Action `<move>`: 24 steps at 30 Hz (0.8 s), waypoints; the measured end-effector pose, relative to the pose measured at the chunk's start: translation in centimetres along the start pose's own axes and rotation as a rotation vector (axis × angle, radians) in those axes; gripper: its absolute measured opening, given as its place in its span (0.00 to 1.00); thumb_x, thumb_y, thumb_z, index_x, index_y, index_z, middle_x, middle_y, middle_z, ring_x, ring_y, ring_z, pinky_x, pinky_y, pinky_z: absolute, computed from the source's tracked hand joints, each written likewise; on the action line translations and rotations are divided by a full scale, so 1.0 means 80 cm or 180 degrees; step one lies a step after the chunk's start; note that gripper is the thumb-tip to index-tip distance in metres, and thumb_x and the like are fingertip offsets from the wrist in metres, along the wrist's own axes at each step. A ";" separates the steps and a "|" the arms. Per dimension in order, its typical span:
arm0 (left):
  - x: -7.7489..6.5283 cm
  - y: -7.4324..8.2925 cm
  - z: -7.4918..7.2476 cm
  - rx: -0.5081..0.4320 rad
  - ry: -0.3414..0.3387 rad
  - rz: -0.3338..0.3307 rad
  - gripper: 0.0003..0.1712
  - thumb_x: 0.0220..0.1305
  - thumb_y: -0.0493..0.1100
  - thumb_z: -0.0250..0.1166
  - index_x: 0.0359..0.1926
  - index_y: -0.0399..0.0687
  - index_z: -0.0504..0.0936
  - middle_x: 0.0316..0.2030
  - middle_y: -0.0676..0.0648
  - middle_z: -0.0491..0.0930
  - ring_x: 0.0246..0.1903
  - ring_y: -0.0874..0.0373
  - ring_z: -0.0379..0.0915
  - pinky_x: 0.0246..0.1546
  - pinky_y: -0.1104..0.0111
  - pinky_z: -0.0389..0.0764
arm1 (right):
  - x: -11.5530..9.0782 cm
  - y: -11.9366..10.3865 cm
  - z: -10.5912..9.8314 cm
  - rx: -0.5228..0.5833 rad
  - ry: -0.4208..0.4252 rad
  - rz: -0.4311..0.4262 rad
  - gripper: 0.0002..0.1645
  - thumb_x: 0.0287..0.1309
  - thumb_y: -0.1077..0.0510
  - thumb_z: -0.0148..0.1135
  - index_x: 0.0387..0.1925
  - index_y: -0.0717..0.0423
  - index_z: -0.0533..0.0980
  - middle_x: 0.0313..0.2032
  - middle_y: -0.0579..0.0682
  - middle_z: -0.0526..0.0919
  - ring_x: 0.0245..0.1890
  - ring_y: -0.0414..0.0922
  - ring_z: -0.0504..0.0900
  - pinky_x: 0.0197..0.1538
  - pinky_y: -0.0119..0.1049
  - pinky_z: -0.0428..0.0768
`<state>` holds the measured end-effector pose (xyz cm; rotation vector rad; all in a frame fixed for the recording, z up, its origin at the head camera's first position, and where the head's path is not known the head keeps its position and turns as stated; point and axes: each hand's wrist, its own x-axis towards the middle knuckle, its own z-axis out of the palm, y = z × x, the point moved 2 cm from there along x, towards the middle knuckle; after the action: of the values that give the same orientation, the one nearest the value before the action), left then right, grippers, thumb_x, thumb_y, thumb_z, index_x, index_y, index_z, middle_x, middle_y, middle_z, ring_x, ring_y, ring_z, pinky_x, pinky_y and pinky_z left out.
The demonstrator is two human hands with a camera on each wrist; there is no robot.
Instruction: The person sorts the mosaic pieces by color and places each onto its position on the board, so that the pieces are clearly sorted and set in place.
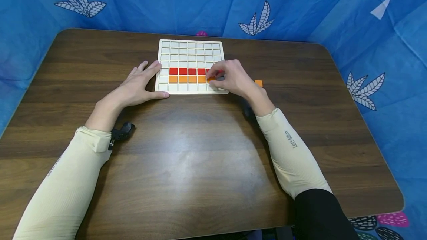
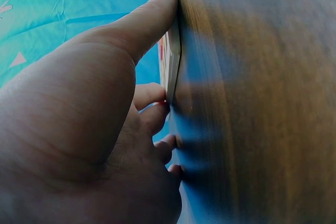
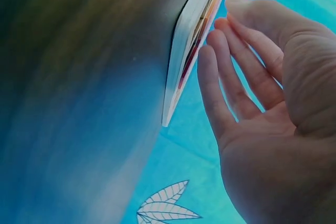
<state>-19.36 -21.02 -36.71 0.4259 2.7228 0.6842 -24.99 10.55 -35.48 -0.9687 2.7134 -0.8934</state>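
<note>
A white grid board (image 1: 191, 91) lies flat near the table's far edge. Across its square cells run a row of red tiles (image 1: 182, 71) and, nearer the person, a row of orange tiles (image 1: 182, 79). The left hand (image 1: 128, 88) steadies the board with spread fingers at its left edge and the thumb on the near left corner. Over the board's right part, the right hand (image 1: 235, 77) pinches an orange tile (image 1: 211, 79) between thumb and index finger, at the right end of the orange row. This hand hides several cells. In the right wrist view the pinched tile is hidden.
One loose orange tile (image 1: 258, 83) lies on the table right of the board, just beyond the right wrist. The brown wooden table (image 1: 186, 166) reaches out on all sides. A blue patterned cloth (image 1: 200, 3) hangs behind it.
</note>
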 end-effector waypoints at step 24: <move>0.001 -0.001 0.001 -0.0002 0.0008 -0.0025 0.63 0.66 0.68 0.69 0.86 0.47 0.45 0.86 0.44 0.38 0.84 0.39 0.24 0.83 0.41 0.31 | -0.051 0.050 -0.041 0.0028 0.0399 0.0356 0.15 0.65 0.55 0.74 0.52 0.52 0.87 0.53 0.49 0.88 0.51 0.47 0.81 0.64 0.45 0.83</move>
<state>-19.42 -21.04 -36.86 0.4143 2.7250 0.6840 -24.92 17.18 -35.42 -0.7752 2.8318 -0.9749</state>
